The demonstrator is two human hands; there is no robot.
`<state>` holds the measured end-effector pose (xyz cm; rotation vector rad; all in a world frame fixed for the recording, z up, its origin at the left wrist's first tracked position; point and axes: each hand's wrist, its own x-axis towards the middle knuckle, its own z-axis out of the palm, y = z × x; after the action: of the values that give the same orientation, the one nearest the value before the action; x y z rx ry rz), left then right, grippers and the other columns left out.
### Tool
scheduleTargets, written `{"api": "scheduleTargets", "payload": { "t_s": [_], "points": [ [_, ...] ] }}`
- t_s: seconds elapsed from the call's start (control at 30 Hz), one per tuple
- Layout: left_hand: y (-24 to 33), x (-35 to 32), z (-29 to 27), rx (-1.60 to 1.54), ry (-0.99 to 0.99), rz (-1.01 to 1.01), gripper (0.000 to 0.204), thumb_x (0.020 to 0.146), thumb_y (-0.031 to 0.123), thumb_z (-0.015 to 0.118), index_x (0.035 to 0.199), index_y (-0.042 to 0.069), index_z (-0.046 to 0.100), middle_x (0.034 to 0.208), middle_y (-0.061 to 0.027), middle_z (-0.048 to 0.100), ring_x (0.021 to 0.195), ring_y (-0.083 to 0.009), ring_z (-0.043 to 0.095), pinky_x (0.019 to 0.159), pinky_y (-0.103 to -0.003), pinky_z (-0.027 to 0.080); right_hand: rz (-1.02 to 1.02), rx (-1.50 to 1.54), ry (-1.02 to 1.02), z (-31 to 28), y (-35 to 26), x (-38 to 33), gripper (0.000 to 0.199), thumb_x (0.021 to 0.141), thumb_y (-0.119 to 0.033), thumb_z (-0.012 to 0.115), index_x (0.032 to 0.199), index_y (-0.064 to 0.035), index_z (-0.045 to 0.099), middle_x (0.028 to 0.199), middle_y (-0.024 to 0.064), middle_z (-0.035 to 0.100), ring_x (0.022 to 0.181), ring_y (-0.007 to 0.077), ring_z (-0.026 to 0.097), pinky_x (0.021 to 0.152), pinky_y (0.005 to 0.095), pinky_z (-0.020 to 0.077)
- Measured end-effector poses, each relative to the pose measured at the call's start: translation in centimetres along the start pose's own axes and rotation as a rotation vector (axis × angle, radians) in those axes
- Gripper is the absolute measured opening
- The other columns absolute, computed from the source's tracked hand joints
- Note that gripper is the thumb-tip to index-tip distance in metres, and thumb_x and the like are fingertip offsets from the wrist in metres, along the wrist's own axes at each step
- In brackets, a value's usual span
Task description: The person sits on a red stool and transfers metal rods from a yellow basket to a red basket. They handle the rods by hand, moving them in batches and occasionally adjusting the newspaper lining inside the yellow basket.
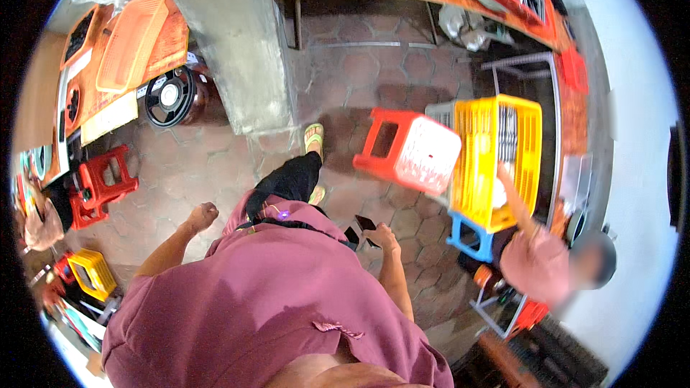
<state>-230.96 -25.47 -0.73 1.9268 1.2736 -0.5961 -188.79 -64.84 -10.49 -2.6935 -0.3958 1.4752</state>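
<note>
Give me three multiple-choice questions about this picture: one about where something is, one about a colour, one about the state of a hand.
1. Where is the yellow crate?
A. On a blue stool
B. On the long table
C. In the wearer's hands

2. What colour is the overturned stool beside the crate?
A. Green
B. Red
C. Black

3. What is the right hand doing?
A. Hanging empty
B. Gripping the crate
C. Holding a dark flat object

Answers:
1 A: the blue stool shows under the crate.
2 B: its frame is red, with a pale underside.
3 C: the dark flat object sticks out from the fingers; the left hand is a closed fist.
</note>
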Motion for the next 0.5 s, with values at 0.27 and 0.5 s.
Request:
{"api": "scheduleTargets", "payload": {
  "t_s": [0.27, 0.5],
  "points": [
    [23.9, 19.0, -13.5, 0.245, 0.192, 0.622, 0.034, 0.092, 0.032, 0.054, 0.104, 0.000, 0.060, 0.094, -0.0222, 0.066, 0.092, -0.0415, 0.063, 0.077, -0.046, 0.049, -0.280, 0.633, 0.079, -29.6, -15.0, 12.0, 0.069, 0.072, -0.037, 0.071, 0.119, 0.0107, 0.054, 0.105, 0.0197, 0.064, 0.093, 0.0297, 0.062, 0.080, 0.0383, 0.0476],
    [60.0, 24.0, -25.8, -0.315, 0.099, 0.671, 0.034, 0.095, 0.032, 0.055, 0.111, 0.002, 0.058, 0.100, -0.0186, 0.066, 0.095, -0.0307, 0.065, 0.082, -0.039, 0.050, -0.212, 0.956, -0.053, -53.2, -26.3, 16.0, 0.045, 0.081, -0.039, 0.071, 0.106, -0.0033, 0.060, 0.076, 0.0003, 0.055, 0.062, 0.0106, 0.050, 0.050, 0.0276, 0.0377]
  ]
}}
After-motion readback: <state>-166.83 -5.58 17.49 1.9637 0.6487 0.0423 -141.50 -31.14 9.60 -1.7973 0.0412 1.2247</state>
